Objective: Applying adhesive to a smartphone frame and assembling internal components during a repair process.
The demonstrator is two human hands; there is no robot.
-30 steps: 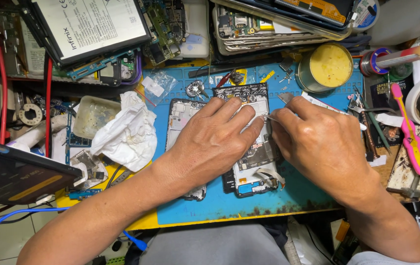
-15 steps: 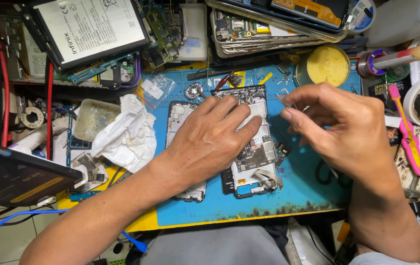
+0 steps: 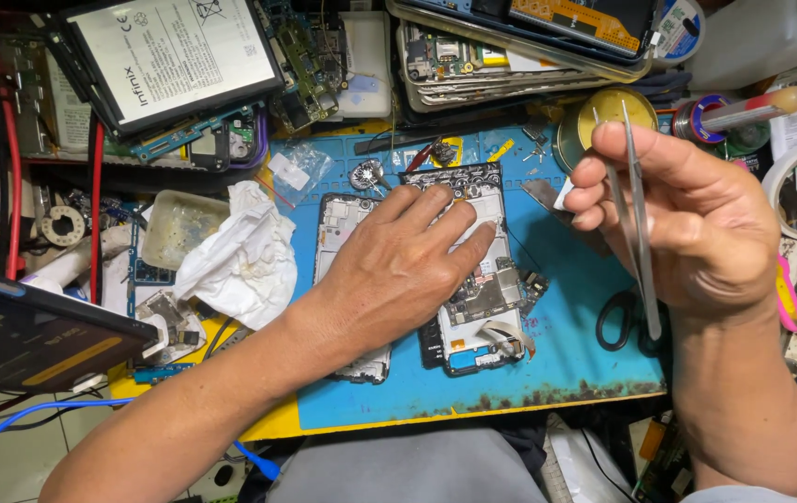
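Note:
An opened phone (image 3: 482, 279) with its circuit board exposed lies on a blue work mat (image 3: 566, 363). My left hand (image 3: 398, 270) rests flat on it, fingers spread over the upper board. A second phone frame (image 3: 338, 219) lies partly under that hand's wrist side. My right hand (image 3: 687, 224) is raised above the mat to the right of the phone, gripping metal tweezers (image 3: 636, 205) whose tips point up and away from the phone.
A crumpled white tissue (image 3: 240, 256) and a small plastic tray (image 3: 175, 224) sit left of the mat. A round yellow tin (image 3: 594, 116) stands behind my right hand. Black scissors (image 3: 617, 321) lie on the mat. A flat battery (image 3: 170, 51), circuit boards and stacked phone parts crowd the back.
My right hand has lifted off the phone and moved up and right with the tweezers, turning their tips upward. My left hand has stayed on the phone.

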